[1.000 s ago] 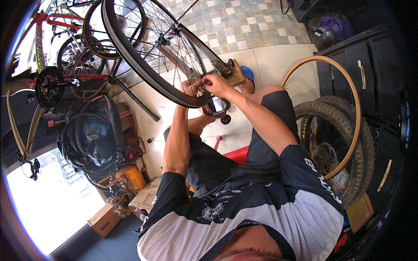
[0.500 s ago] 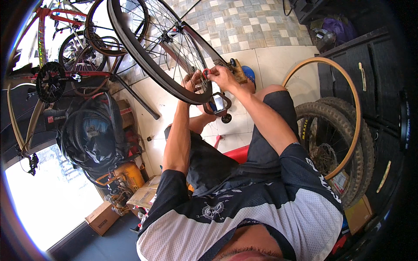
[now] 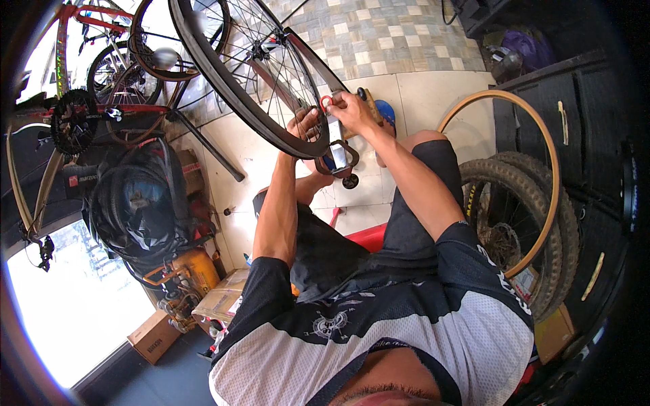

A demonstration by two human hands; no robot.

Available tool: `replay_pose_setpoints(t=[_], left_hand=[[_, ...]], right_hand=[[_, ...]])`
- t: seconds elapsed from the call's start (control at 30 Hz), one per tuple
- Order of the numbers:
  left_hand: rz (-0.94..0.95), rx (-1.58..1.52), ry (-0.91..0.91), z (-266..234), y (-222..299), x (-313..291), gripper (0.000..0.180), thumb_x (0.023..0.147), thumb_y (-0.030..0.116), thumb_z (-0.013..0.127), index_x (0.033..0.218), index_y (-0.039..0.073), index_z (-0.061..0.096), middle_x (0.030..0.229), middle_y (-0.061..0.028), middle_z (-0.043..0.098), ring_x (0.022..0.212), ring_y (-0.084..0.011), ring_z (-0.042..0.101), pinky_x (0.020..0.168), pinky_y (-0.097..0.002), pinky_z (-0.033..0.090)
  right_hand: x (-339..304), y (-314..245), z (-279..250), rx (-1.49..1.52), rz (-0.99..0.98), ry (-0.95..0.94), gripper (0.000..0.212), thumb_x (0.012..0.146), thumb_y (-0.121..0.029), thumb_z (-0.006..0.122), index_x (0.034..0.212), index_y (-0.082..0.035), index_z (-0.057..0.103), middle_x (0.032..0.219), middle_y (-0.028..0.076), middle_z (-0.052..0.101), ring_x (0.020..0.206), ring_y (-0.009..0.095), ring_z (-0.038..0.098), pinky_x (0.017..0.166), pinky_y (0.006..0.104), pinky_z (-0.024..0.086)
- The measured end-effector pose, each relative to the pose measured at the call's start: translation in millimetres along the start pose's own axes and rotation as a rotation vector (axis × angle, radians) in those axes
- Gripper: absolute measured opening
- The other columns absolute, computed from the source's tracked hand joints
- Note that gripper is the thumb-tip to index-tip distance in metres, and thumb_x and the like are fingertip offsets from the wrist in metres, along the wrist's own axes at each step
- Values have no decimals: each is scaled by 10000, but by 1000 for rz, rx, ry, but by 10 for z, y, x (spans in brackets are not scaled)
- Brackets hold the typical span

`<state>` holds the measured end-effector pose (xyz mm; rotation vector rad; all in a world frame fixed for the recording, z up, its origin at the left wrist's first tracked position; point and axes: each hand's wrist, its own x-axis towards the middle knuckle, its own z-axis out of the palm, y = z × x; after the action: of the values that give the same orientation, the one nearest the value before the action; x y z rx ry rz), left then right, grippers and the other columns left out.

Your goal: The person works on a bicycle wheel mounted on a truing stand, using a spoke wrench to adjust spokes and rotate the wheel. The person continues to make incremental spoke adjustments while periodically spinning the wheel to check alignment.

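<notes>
A spoked bicycle wheel [image 3: 233, 101] with a deep black rim stands tilted in a truing stand [image 3: 313, 64]. The stand's base, with a black knob [image 3: 350, 181], sits on the floor by my feet. At the near end of the wheel my left hand [image 3: 302, 124] is closed around the rim and spokes, its fingertips partly hidden. My right hand [image 3: 352, 111] pinches a small round red spoke wrench [image 3: 326, 101] beside the spokes, just right of the left fingers. Whether the wrench touches a spoke is too small to tell.
Several bicycles and frames [image 3: 62, 61] crowd the left. Beneath them are a black bag with tyres [image 3: 145, 196], an orange compressor [image 3: 196, 268] and boxes [image 3: 152, 336]. Knobbly tyres [image 3: 565, 223] and a tan hoop [image 3: 556, 155] lean on black cabinets at right.
My right hand has shifted slightly up and away from the rim with the spoke wrench, whose red ring now shows more plainly. My left hand stays at the rim.
</notes>
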<state>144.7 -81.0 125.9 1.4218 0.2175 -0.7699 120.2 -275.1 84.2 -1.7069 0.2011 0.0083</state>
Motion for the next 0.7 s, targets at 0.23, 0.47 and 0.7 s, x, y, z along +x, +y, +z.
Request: replay_pose_setpoints(t=[0.23,0.47,0.7], left_hand=[[41,34,55,-73,-74,42,476,958,402,686,1249,35,604,1050,-45,687,943,-155,652,834,-304,517],[5,-5,40,4,-31,-18,467,944,423,703,1242,71,632,1150,-45,683,1063,-168,643,800,-292,495],[44,4,173,-9,-76,-97,614,928,444,718,1353,28,566,1245,-99,640,1132,-255,630,906,-396,523]], right_hand=[[-55,-107,-60,-100,-22,-13,255,898,-185,715,1030,29,675,884,114,737,811,186,702,748,324,550],[-115,-199,-254,-91,0,-7,310,869,-282,706,1000,-2,685,907,159,739,858,281,717,765,380,543],[-292,-311,-267,-260,-22,29,297,873,-244,703,1038,3,686,944,156,740,879,281,715,786,374,541]])
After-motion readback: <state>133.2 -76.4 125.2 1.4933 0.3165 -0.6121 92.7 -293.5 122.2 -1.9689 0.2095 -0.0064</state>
